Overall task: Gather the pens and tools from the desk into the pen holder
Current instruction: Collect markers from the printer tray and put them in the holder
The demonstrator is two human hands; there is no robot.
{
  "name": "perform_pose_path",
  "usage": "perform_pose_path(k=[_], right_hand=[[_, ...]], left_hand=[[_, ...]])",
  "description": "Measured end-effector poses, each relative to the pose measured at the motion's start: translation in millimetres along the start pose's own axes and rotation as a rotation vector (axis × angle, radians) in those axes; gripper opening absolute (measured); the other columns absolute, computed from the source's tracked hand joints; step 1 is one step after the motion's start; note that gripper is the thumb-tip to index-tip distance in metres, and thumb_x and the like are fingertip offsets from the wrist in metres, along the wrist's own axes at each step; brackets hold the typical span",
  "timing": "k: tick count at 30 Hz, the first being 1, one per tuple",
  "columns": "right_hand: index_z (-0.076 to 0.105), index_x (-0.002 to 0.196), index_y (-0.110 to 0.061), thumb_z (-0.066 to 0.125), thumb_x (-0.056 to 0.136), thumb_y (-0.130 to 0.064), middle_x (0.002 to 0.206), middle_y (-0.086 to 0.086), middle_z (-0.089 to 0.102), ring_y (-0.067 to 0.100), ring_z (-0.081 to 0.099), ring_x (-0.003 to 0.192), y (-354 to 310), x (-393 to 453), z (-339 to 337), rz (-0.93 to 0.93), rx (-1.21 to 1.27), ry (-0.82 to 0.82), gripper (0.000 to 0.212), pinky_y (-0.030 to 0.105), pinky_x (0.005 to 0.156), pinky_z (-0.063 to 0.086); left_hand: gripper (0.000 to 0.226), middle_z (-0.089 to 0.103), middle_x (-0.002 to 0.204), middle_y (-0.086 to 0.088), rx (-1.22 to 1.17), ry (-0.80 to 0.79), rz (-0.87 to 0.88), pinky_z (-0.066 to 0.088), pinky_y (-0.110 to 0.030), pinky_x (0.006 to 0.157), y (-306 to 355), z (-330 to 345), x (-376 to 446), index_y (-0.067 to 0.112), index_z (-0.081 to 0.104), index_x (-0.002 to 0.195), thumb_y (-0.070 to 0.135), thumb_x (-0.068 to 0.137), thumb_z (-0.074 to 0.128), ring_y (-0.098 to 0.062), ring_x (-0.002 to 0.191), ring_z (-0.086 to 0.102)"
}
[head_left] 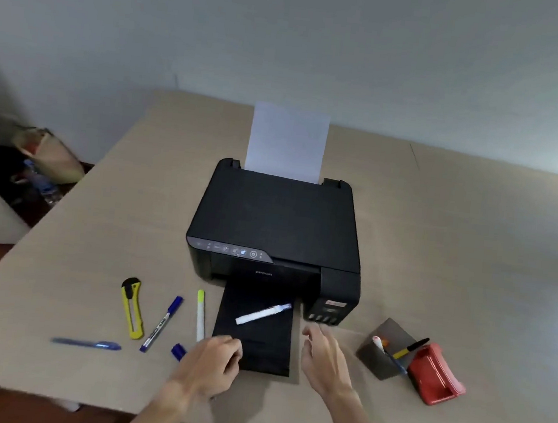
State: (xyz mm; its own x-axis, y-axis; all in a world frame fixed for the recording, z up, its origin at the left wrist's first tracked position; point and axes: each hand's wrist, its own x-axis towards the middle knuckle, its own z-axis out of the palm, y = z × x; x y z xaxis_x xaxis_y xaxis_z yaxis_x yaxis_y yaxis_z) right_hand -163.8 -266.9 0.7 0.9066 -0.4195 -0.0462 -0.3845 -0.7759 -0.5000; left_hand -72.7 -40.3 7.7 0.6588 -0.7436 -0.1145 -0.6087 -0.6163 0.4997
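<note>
A grey pen holder (375,361) stands at the right of the desk with a black-and-yellow marker (412,347) and two other pens in it. Left of the printer tray lie a yellow utility knife (133,309), a blue marker (160,324), a white pen with a green cap (200,316) and a blue pen (86,343). A white correction pen (261,314) rests on the black output tray (266,354). My left hand (211,364) is curled around a blue-capped pen (178,351), whose cap sticks out on the left. My right hand (324,360) hovers open and empty between the tray and the holder.
A black printer (276,225) with a sheet of paper (286,143) upright in its feeder fills the middle of the desk. A red plastic object (435,377) touches the holder's right side. The desk's front edge runs just below my wrists. Bags (49,156) lie on the floor at left.
</note>
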Motion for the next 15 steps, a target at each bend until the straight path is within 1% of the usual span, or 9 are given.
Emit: perform_pose_path(k=[2, 4, 6, 7, 8, 10, 12, 13, 15], right_hand=[[0.058, 0.113, -0.006, 0.054, 0.084, 0.002, 0.112, 0.007, 0.059, 0.023, 0.063, 0.094, -18.3, 13.6, 15.2, -0.080, -0.025, -0.016, 0.031, 0.027, 0.075, 0.050], [0.055, 0.125, -0.006, 0.058, 0.077, 0.009, 0.126, 0.008, 0.054, 0.022, 0.063, 0.105, -29.9, 25.3, 30.1, -0.144, -0.080, -0.047, 0.050, 0.026, 0.078, 0.056], [0.042, 0.139, -0.013, 0.052, 0.080, 0.009, 0.145, 0.007, 0.039, 0.024, 0.056, 0.118, -34.7, 35.0, 41.2, -0.129, -0.126, -0.118, 0.063, 0.031, 0.086, 0.056], [0.038, 0.141, -0.016, 0.049, 0.083, 0.008, 0.148, 0.005, 0.033, 0.025, 0.053, 0.121, -36.2, 38.5, 44.4, -0.101, -0.137, -0.157, 0.064, 0.034, 0.088, 0.055], [0.039, 0.139, -0.017, 0.048, 0.084, 0.008, 0.147, 0.005, 0.032, 0.027, 0.051, 0.122, -37.4, 41.0, 47.1, -0.080, -0.138, -0.176, 0.062, 0.036, 0.088, 0.054], [0.047, 0.131, -0.015, 0.051, 0.084, 0.006, 0.134, 0.008, 0.042, 0.030, 0.052, 0.115, -40.9, 43.1, 49.0, -0.077, -0.143, -0.152, 0.052, 0.040, 0.087, 0.054], [0.054, 0.121, -0.011, 0.057, 0.085, 0.003, 0.116, 0.010, 0.051, 0.030, 0.055, 0.103, -42.0, 42.1, 47.8, -0.104, -0.178, -0.124, 0.038, 0.040, 0.086, 0.052], [0.056, 0.118, -0.010, 0.059, 0.086, -0.002, 0.113, 0.010, 0.052, 0.029, 0.055, 0.102, -41.2, 40.3, 46.5, -0.108, -0.200, -0.123, 0.033, 0.039, 0.087, 0.051], [0.057, 0.114, -0.010, 0.061, 0.089, -0.013, 0.114, 0.010, 0.053, 0.026, 0.054, 0.102, -35.9, 35.3, 44.3, -0.084, -0.228, -0.117, 0.026, 0.036, 0.087, 0.049]], left_hand=[[0.008, 0.059, 0.080, 0.010, 0.010, 0.041, -0.084, 0.046, -0.017, 0.065, -22.2, -2.8, -21.0, 0.023, 0.060, 0.082, 0.019, 0.089, 0.058, -0.005, 0.070, 0.055], [0.005, 0.056, 0.088, 0.010, 0.025, 0.085, -0.164, 0.048, -0.016, 0.069, -37.8, -1.8, -38.8, 0.024, 0.062, 0.088, 0.021, 0.090, 0.059, -0.004, 0.075, 0.054], [0.011, 0.056, 0.100, 0.009, 0.064, 0.108, -0.224, 0.051, -0.020, 0.078, -47.4, 3.2, -52.3, 0.024, 0.063, 0.100, 0.021, 0.091, 0.059, -0.006, 0.084, 0.056], [0.016, 0.056, 0.106, 0.006, 0.094, 0.106, -0.256, 0.051, -0.022, 0.081, -51.2, 8.0, -57.2, 0.023, 0.063, 0.107, 0.021, 0.091, 0.059, -0.009, 0.088, 0.057], [0.021, 0.056, 0.112, 0.004, 0.124, 0.087, -0.291, 0.050, -0.025, 0.084, -53.8, 12.9, -61.1, 0.022, 0.062, 0.113, 0.020, 0.092, 0.059, -0.012, 0.093, 0.059], [0.029, 0.057, 0.120, -0.001, 0.194, 0.033, -0.343, 0.050, -0.031, 0.087, -58.4, 21.4, -65.6, 0.021, 0.056, 0.124, 0.019, 0.095, 0.055, -0.018, 0.100, 0.059], [0.035, 0.060, 0.116, -0.003, 0.270, -0.015, -0.375, 0.052, -0.033, 0.083, -63.4, 27.7, -69.7, 0.022, 0.052, 0.126, 0.021, 0.092, 0.061, -0.019, 0.096, 0.061], [0.040, 0.062, 0.108, -0.003, 0.284, -0.048, -0.394, 0.053, -0.032, 0.076, -64.7, 30.4, -70.7, 0.023, 0.055, 0.121, 0.022, 0.085, 0.071, -0.019, 0.088, 0.062], [0.048, 0.064, 0.091, -0.003, 0.322, -0.131, -0.432, 0.053, -0.032, 0.060, -64.7, 36.0, -72.6, 0.024, 0.062, 0.102, 0.020, 0.063, 0.089, -0.019, 0.073, 0.062]])
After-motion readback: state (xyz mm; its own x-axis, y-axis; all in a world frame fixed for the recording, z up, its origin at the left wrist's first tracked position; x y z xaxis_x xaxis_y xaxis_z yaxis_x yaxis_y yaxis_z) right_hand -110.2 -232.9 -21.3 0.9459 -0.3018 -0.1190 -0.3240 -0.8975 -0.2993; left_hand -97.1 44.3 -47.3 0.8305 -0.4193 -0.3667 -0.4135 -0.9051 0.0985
